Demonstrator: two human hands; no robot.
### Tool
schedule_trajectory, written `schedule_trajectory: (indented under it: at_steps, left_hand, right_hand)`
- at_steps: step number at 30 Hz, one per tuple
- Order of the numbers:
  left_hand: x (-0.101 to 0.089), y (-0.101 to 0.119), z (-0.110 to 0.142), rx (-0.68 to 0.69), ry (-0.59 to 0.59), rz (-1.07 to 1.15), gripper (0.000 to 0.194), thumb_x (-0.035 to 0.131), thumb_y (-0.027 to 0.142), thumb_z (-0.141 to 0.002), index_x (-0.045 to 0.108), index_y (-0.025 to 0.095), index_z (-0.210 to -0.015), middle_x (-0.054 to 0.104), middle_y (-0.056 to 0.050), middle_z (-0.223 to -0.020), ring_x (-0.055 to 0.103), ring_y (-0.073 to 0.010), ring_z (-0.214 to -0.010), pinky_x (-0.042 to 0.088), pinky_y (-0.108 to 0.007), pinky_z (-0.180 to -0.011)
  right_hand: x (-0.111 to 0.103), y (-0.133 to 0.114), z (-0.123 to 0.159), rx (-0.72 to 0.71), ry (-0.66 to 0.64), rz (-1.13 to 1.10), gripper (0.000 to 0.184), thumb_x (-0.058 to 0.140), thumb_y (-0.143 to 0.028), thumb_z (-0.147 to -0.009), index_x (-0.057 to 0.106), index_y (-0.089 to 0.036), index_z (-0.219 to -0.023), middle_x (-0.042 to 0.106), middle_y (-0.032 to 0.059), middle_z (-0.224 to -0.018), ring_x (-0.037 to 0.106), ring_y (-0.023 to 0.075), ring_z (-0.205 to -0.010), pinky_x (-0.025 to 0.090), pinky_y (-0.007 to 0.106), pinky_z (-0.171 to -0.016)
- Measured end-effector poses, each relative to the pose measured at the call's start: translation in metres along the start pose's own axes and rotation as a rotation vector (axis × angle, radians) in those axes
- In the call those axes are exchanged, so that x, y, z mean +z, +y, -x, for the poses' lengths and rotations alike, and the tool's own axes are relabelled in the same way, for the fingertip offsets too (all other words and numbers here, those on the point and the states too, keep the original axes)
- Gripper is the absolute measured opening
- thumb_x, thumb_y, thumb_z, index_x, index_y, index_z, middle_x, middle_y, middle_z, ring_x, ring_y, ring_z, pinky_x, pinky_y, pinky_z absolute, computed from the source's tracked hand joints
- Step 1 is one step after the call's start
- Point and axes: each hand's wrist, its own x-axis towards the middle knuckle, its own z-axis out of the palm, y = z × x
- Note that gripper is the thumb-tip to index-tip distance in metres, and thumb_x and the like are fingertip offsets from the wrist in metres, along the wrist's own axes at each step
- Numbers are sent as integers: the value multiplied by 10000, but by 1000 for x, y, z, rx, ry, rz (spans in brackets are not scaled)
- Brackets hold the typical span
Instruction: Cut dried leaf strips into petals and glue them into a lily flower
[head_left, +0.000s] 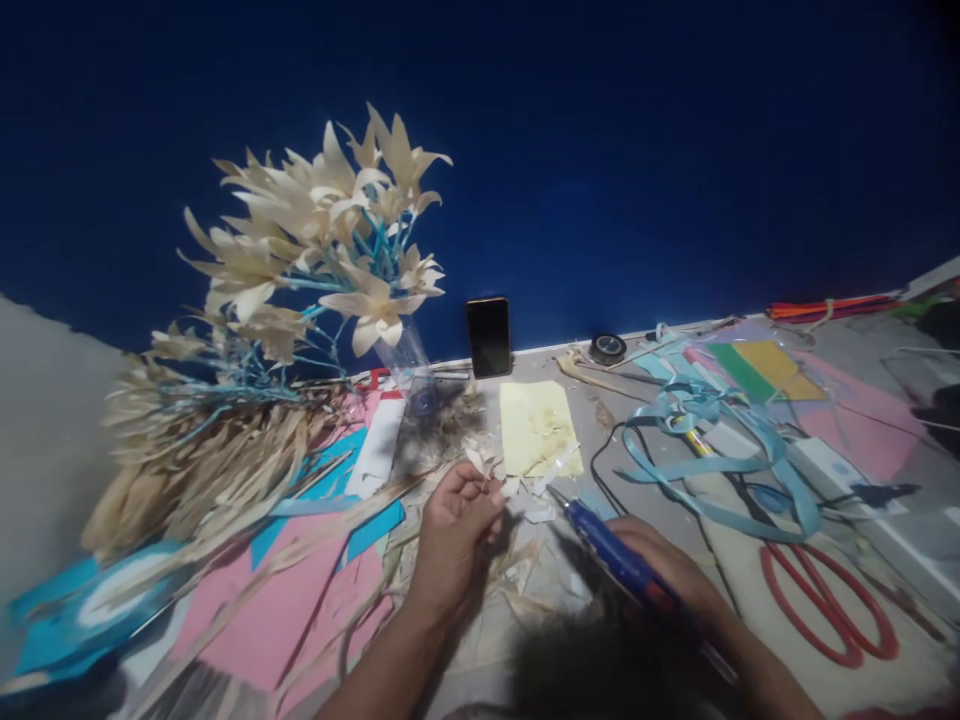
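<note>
My left hand [456,540] is closed, its thumb and fingers pinching a small cream husk petal [477,461] at its base. In my right hand [671,568] is a blue glue gun [611,548], gripped with its nozzle pointing up and left toward the petal, a short gap away. A yellow sheet of paper [534,425], marked with smears, lies just beyond both hands. Husk scraps are scattered below and around them. To the left stands a large bunch of cream husk flowers [367,300] on light blue stems.
A phone [489,340] leans upright against the blue wall. Light blue ribbon [795,490] and red-handled scissors [825,605] lie at right, near a white power strip [832,470]. Pink paper [259,600], dry husks [202,480] and a blue tape roll [124,590] cover the left.
</note>
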Motion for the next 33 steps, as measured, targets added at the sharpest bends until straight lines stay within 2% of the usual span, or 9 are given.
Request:
schedule_trajectory:
  at_steps: [3,5,8,11,15,21,33]
  left_hand:
    - [0,-3,5,-5,-34,-29,337,845,186,-666,574,178,-865,636,33,-750,468,-39,-518,360,-127,-458]
    - [1,-5,8,-7,-59,-35,328,840,189,-675,577,176,-872,637,28,-755,463,-41,-526,361,-127,-464]
    - [2,-5,10,-14,-79,-17,341,842,182,-665,568,180,-867,636,33,-748,448,-38,-509,352,-130,-457]
    - [4,-5,11,-26,-80,-9,356,850,178,-653,562,180,-862,635,36,-744,445,-32,-498,340,-128,-453]
    - [5,-5,12,-34,-81,-25,368,862,184,-638,571,175,-865,642,30,-745,449,-29,-491,337,-128,-452]
    - [4,-7,14,-50,-100,15,365,853,169,-648,570,179,-878,636,32,-738,420,-16,-464,310,-125,-439]
    - [2,-7,11,-70,-92,28,381,854,153,-640,560,172,-881,638,34,-746,414,-7,-447,303,-121,-426]
  right_hand:
    - [18,15,-8,-155,-43,23,450,555,-618,-909,690,-212,-1050,722,124,-917,688,277,-853,554,369,-765]
    - [22,19,-10,-176,-55,46,504,527,-667,-902,694,-206,-1019,719,121,-884,680,270,-811,539,367,-732]
    - [19,17,-9,-141,-66,64,550,471,-697,-911,696,-200,-983,706,117,-857,659,264,-776,511,371,-700]
    - [11,13,-7,-83,-119,76,514,483,-662,-922,690,-194,-975,694,114,-864,639,257,-788,498,371,-709]
    - [3,13,-10,-158,-227,72,417,519,-590,-940,676,-204,-957,685,91,-844,624,228,-756,493,328,-673]
    - [6,0,-13,-125,-108,119,553,363,-678,-962,630,-203,-872,638,74,-768,579,222,-705,460,339,-660]
    - [10,2,-12,-100,-105,116,615,311,-733,-944,600,-211,-795,609,61,-704,544,209,-647,423,328,-611]
